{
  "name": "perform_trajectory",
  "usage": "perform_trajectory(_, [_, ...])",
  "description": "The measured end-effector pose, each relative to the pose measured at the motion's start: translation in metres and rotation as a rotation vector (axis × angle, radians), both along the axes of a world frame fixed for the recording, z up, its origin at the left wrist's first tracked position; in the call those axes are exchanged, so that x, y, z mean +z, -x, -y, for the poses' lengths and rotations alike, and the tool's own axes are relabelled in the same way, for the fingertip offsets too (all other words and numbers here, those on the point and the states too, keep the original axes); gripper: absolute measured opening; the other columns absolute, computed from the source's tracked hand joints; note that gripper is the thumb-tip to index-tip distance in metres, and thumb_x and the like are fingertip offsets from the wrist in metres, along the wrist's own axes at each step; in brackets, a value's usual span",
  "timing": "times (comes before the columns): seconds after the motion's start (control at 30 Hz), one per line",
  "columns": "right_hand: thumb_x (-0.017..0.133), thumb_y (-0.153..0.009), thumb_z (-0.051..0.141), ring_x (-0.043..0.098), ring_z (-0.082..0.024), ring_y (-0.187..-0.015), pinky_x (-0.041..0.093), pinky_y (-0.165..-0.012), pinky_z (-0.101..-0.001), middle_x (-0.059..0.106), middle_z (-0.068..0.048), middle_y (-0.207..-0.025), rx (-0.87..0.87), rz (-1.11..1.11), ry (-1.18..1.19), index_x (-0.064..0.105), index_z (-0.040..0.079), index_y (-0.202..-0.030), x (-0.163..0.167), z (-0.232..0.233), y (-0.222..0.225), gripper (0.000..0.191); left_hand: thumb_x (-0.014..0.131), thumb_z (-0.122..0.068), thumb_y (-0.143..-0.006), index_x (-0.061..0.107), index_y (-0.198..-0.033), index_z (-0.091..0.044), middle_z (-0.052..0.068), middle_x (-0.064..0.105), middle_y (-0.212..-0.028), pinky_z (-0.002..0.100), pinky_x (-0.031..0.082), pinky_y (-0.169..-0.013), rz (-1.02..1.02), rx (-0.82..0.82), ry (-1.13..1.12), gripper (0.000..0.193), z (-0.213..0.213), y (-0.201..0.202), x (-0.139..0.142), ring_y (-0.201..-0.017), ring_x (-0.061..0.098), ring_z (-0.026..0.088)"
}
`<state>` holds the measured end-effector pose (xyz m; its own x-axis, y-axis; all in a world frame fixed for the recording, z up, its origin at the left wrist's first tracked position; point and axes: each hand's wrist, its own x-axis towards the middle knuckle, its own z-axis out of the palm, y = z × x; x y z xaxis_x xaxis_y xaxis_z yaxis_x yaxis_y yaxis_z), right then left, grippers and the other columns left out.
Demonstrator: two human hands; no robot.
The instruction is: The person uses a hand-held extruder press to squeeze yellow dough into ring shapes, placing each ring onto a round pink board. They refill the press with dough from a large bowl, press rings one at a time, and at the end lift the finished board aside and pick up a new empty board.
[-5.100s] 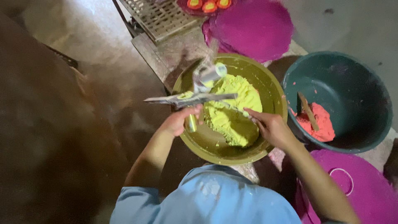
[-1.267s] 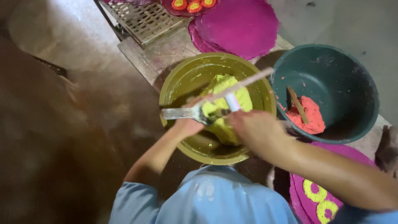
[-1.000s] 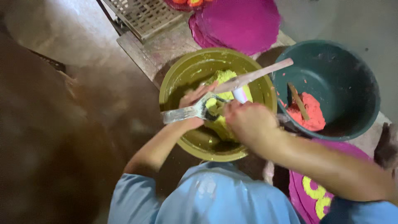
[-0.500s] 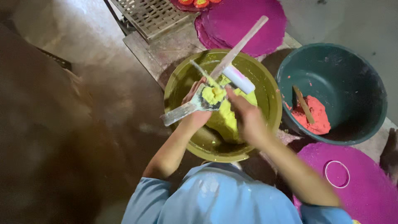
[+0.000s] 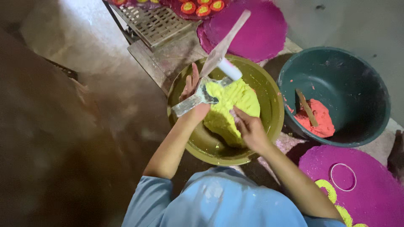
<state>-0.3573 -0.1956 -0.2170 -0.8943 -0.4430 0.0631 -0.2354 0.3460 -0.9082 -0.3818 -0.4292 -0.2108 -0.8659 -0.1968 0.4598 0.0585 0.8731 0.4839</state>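
Observation:
An olive-green basin (image 5: 269, 126) holds a heap of yellow powder (image 5: 229, 107). My left hand (image 5: 193, 103) grips a flat metal scoop (image 5: 189, 103) over the basin's left side, with some yellow powder on its blade. A long flat stick (image 5: 229, 35) with a white roll (image 5: 230, 69) on it leans across the scoop and points away to the upper right. My right hand (image 5: 249, 128) is down on the heap with its fingers curled into the powder.
To the right stands a dark green tub (image 5: 362, 71) with orange-red powder (image 5: 315, 120) and a small stick in it. Magenta powder discs lie at the top (image 5: 261, 31) and lower right (image 5: 378, 197). A metal grid (image 5: 155, 21) lies at top left.
My right hand has let go of the stick with the white roll and dropped onto the yellow heap. The stick now points further up and away. The scoop stays in my left hand.

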Motion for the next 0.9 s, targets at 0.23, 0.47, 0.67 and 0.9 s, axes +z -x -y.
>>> perform_trajectory(0.23, [0.049,-0.103,0.007,0.055,-0.017,-0.067,0.05,-0.063,-0.0328,0.062,-0.013,-0.083,0.1,0.306,-0.129,0.054,0.011,-0.154,-0.028,-0.034,0.016,0.052,0.07,-0.01,-0.089,0.055,-0.136,-0.004,0.011,0.069,-0.119,0.04,0.059,-0.08,-0.161,-0.126,-0.453,0.049,0.044,0.021,-0.019,-0.098,0.069,0.023])
perform_trajectory(0.47, [0.044,-0.11,0.029,0.035,-0.033,-0.156,0.023,-0.126,-0.0477,0.032,-0.021,-0.166,0.063,-0.481,0.25,0.021,0.01,-0.162,0.033,-0.056,0.031,0.06,0.062,-0.012,-0.081,0.066,-0.106,-0.001,0.009,0.071,-0.118,0.042,0.053,-0.099,0.543,-0.761,-1.631,0.027,-0.056,-0.039,-0.036,-0.109,0.066,0.023])
perform_trajectory(0.67, [0.055,-0.103,0.05,0.066,-0.035,-0.107,0.06,-0.082,-0.0462,0.044,-0.028,-0.158,-0.076,-0.132,1.004,-0.002,0.023,-0.164,0.106,-0.111,-0.059,0.088,0.067,-0.005,-0.082,0.062,-0.13,-0.002,0.011,0.068,-0.125,0.039,0.045,-0.11,0.783,-1.26,-1.385,0.048,-0.158,-0.094,-0.018,-0.119,0.064,0.023])
perform_trajectory(0.9, [0.061,-0.087,0.023,0.074,-0.032,-0.089,0.062,-0.074,-0.0418,0.065,-0.027,-0.131,0.045,-0.844,-0.188,0.061,0.023,-0.12,0.14,-0.21,-0.165,0.033,0.081,-0.019,-0.087,0.065,-0.111,-0.006,0.007,0.071,-0.1,0.033,0.057,-0.086,0.635,-1.186,-0.369,0.032,-0.196,-0.126,0.058,-0.094,0.07,0.016])
